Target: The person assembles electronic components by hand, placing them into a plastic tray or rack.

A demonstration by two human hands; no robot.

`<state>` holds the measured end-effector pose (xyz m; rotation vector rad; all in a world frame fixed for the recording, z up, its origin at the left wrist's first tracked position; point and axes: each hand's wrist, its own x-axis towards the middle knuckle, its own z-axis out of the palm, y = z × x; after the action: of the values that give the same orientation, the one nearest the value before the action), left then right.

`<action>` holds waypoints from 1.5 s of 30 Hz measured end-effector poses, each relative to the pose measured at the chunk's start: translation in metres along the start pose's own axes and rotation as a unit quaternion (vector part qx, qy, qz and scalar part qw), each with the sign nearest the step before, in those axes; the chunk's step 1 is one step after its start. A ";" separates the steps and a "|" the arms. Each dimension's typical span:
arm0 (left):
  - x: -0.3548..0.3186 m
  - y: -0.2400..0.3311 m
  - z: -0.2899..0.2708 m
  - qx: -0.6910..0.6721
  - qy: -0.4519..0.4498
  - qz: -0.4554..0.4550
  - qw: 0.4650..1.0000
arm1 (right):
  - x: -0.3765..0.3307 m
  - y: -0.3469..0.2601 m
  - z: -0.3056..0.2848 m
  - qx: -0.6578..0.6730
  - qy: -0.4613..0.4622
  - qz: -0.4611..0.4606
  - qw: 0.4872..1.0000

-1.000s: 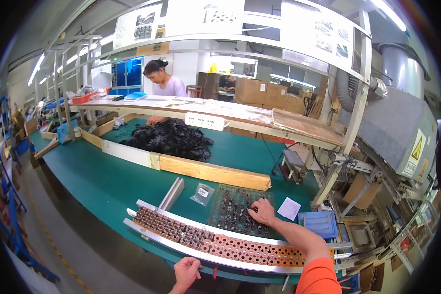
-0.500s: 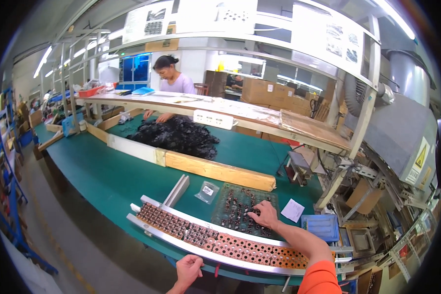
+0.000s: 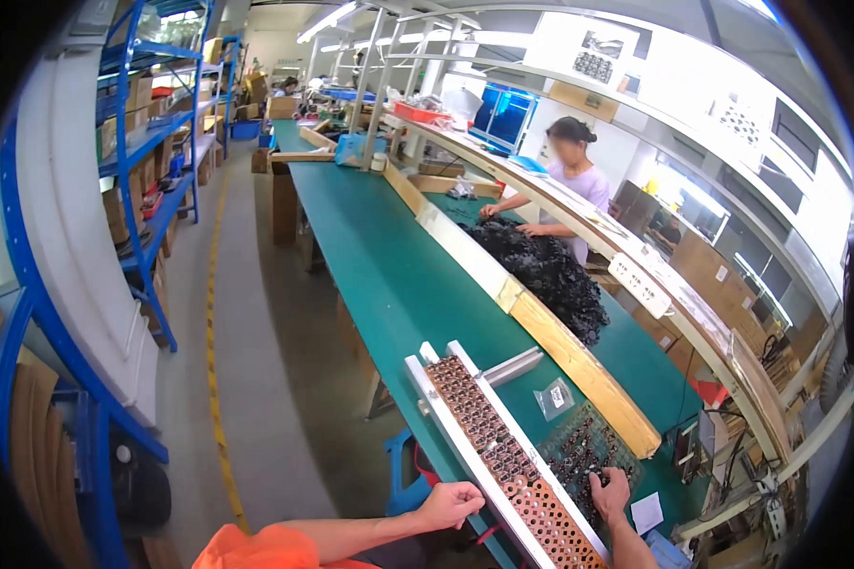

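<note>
A long metal-railed frame [image 3: 529, 455] lies along the near edge of the green table, holding copper-coloured boards [image 3: 550, 512] with round holes. The boards at its far end are filled with small dark parts. My left hand [image 3: 451, 504] is at the frame's left rail, fingers curled together; whatever they may hold is too small to make out. My right hand [image 3: 612, 491] reaches to a clear greenish tray [image 3: 626, 453] of loose small dark components, right of the frame. Its fingers are bent down among the parts, and the fingertips are partly hidden.
A clear plastic bag [image 3: 553, 399] and a metal bar [image 3: 512, 367] lie beyond the tray. A wooden barrier [image 3: 579, 365] separates a black pile [image 3: 541, 270] where a co-worker [image 3: 574, 175] handles pieces. White paper [image 3: 646, 513] lies beside my right hand. Blue shelving [image 3: 152, 161] stands left.
My view has swung left, bringing the aisle and shelving in. My right hand stays over the tray of parts; my left hand stays near the frame's near rail.
</note>
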<state>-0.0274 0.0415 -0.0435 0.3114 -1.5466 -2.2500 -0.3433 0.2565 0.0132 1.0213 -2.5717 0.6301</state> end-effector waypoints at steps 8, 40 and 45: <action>0.002 -0.001 0.001 -0.003 -0.004 0.009 1.000 | 0.000 -0.004 -0.006 0.019 -0.012 0.015 1.000; 0.001 0.001 0.002 -0.011 0.002 0.010 1.000 | 0.001 -0.012 -0.007 -0.020 -0.019 0.005 1.000; 0.000 0.003 0.002 -0.004 0.006 0.012 1.000 | 0.002 -0.021 -0.016 -0.025 -0.061 0.014 0.998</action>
<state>-0.0281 0.0421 -0.0398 0.3016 -1.5271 -2.2320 -0.3280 0.2496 0.0340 1.0385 -2.6974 0.5227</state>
